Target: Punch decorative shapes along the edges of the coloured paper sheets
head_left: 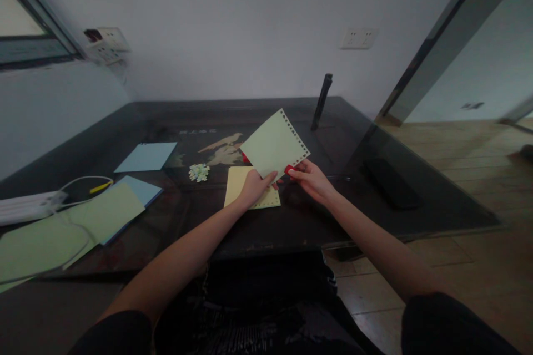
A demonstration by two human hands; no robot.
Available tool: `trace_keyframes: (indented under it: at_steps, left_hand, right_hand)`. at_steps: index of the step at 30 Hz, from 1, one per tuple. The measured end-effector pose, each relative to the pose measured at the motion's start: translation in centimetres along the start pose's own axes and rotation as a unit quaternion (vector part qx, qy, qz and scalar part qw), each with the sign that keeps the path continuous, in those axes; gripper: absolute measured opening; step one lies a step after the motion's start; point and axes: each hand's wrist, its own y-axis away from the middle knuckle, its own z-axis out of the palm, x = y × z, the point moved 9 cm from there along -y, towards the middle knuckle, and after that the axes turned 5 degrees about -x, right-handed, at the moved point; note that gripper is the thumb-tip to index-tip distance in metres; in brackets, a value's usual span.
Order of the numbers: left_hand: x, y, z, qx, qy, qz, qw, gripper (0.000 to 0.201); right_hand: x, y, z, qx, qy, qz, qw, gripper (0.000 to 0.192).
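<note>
A dark, glossy table (245, 236) is showing one printed bird (225, 143) and one row of pale characters (197, 132) too blurred to read. Above it, the left hand (254, 187) is pinching one pale-green, squarish paper sheet (272, 144), holed along its upper-right edge, by the bottom corner between thumb and fingers, over yellow, hole-edged paper (236, 184), sheets uncounted. The right hand (313, 178) is clasping one small red tool (290, 169) in closed fingers at the sheet's lower-right edge, while one heap of tiny pale pieces (199, 172), too small to count, is lying left of the yellow paper.
</note>
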Motion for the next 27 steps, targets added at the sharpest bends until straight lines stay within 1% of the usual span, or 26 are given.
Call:
trace_keyframes:
  at_steps: [5, 14, 21, 27]
  left_hand:
    - [-0.02, -0.02, -0.13, 0.006, -0.004, 0.002, 1.0, 0.03]
    - [0.41, 0.19, -0.33, 0.017, -0.018, 0.01, 1.0, 0.029]
    - [0.25, 0.11, -0.07, 0.006, 0.003, 0.0, 1.0, 0.026]
    - [-0.02, 0.08, -0.03, 0.008, -0.002, -0.002, 1.0, 0.026]
  right_hand:
    - [-0.14, 0.08, 0.07, 0.005, -0.012, -0.002, 1.0, 0.042]
    - [0.05, 0.03, -0.14, 0.006, -0.004, 0.002, 1.0, 0.042]
    - [0.15, -0.02, -0.16, 0.004, -0.005, -0.001, 1.0, 0.043]
    - [0.19, -0.04, -0.4, 0.012, 0.01, -0.005, 1.0, 0.039]
